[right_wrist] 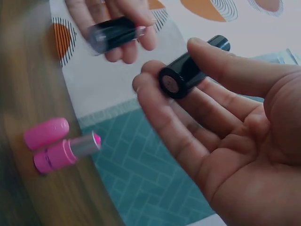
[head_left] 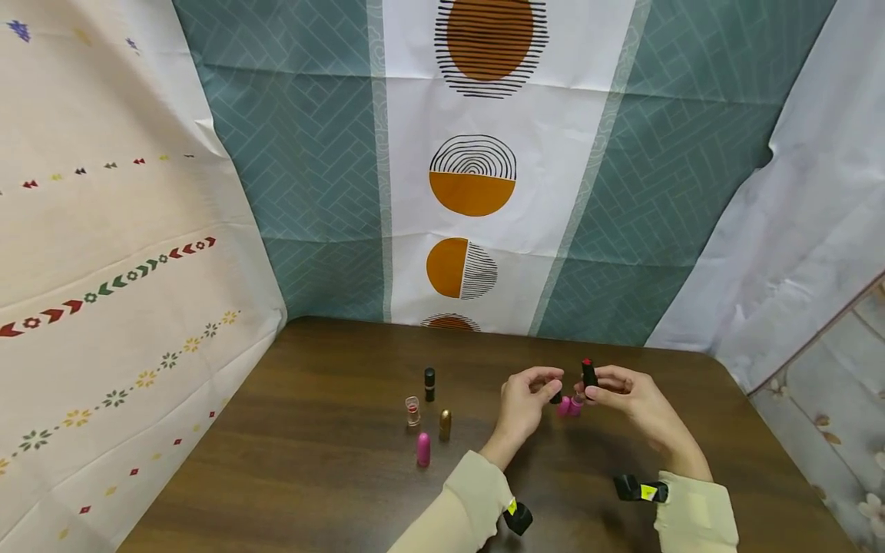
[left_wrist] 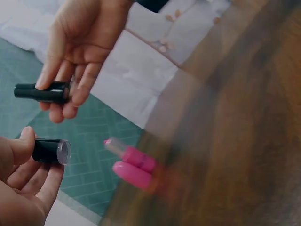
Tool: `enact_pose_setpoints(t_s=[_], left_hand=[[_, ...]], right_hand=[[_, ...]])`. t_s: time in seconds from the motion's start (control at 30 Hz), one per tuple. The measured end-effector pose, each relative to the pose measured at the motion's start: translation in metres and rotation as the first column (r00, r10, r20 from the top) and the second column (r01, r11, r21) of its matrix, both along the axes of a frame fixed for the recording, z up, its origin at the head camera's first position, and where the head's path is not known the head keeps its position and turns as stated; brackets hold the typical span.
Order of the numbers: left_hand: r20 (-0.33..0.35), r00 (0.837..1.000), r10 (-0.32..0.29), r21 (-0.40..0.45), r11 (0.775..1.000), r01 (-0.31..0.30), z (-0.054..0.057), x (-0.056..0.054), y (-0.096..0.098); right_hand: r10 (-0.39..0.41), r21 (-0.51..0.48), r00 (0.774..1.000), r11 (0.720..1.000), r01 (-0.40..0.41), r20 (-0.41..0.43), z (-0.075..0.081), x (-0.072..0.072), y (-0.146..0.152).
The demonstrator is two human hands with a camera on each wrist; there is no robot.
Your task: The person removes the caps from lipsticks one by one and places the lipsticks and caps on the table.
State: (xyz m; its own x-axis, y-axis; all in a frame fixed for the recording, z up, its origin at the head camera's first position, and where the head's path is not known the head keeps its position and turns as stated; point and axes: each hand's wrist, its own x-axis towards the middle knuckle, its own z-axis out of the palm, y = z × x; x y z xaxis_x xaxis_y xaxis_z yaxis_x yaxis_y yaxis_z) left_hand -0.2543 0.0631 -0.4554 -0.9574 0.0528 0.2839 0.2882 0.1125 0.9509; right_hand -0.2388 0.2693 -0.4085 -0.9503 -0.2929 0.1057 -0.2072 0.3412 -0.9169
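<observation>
On the left part of the brown surface [head_left: 311, 445], a clear tube [head_left: 412, 412], a pink tube [head_left: 423, 449], a black tube [head_left: 430, 384] and a gold tube [head_left: 445, 424] stand close together, nearer the left edge than the right edge. They are thin, so a bump from a sleeve could tip one and make it roll.

Next comes the left hand [head_left: 523, 401], over the right half of the surface. Its thumb and bent fingers pinch what looks like a small black cap [left_wrist: 46, 150], with just room for it between them. That is a light hold, so the cap could slip out and roll to the back edge.

Below the two hands, a pink cap [head_left: 564, 405] and a pink lipstick [head_left: 576, 405] stand side by side. The lipstick has its tip bare. If a hand dips too low, it could knock the lipstick down and leave a pink smear on the surface.

Farthest right, the right hand [head_left: 632, 395] pinches a black lipstick [head_left: 589, 373] between thumb and fingers, red tip up, toward the right back corner. Cap and lipstick are apart. If they meet crooked, the rim could squash the red tip, or red could get on the fingers.
</observation>
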Motion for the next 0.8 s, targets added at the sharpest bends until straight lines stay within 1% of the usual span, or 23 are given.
enact_pose_setpoints(t_s=[0.13,0.2,0.23,0.3,0.4,0.43,0.53,0.6,0.73,0.8], left_hand=[[0.004,1.000,-0.025,-0.054,0.998,0.025,-0.008,0.002,0.009],[-0.001,0.999,-0.037,-0.080,0.996,0.037,-0.012,0.002,0.013],[-0.002,0.999,-0.044,-0.093,0.995,0.044,-0.013,0.002,0.015],[-0.006,0.998,-0.060,-0.128,0.990,0.059,-0.015,0.003,0.019],[-0.005,0.997,-0.072,-0.204,0.976,0.069,-0.017,0.005,0.024],[-0.009,0.997,-0.075,-0.231,0.970,0.071,-0.018,0.006,0.025],[-0.004,0.998,-0.068,-0.315,0.947,0.064,-0.021,0.007,0.029],[0.003,0.998,-0.065,-0.350,0.935,0.062,-0.024,0.007,0.030],[-0.010,0.998,-0.060,-0.377,0.925,0.051,-0.027,0.004,0.030],[-0.021,0.998,-0.060,-0.381,0.923,0.048,-0.028,0.002,0.029]], right_hand=[[-0.052,0.115,0.999,0.992,0.051,0.008,-0.002,0.000,0.008],[-0.058,0.152,0.998,0.987,0.055,0.013,-0.003,-0.001,0.011],[-0.048,0.155,0.999,0.987,0.044,0.022,-0.004,-0.001,0.013],[-0.024,0.150,0.999,0.988,0.018,0.038,-0.006,-0.002,0.016],[0.022,0.125,0.997,0.992,-0.031,0.075,-0.010,-0.002,0.020],[0.041,0.111,0.995,0.993,-0.050,0.090,-0.012,-0.002,0.021],[0.064,0.081,0.989,0.994,-0.075,0.131,-0.015,-0.003,0.025],[0.082,0.053,0.985,0.994,-0.091,0.153,-0.017,-0.004,0.027],[0.074,0.035,0.982,0.996,-0.082,0.176,-0.020,-0.006,0.028],[0.055,0.054,0.982,0.996,-0.066,0.181,-0.022,-0.008,0.027]])
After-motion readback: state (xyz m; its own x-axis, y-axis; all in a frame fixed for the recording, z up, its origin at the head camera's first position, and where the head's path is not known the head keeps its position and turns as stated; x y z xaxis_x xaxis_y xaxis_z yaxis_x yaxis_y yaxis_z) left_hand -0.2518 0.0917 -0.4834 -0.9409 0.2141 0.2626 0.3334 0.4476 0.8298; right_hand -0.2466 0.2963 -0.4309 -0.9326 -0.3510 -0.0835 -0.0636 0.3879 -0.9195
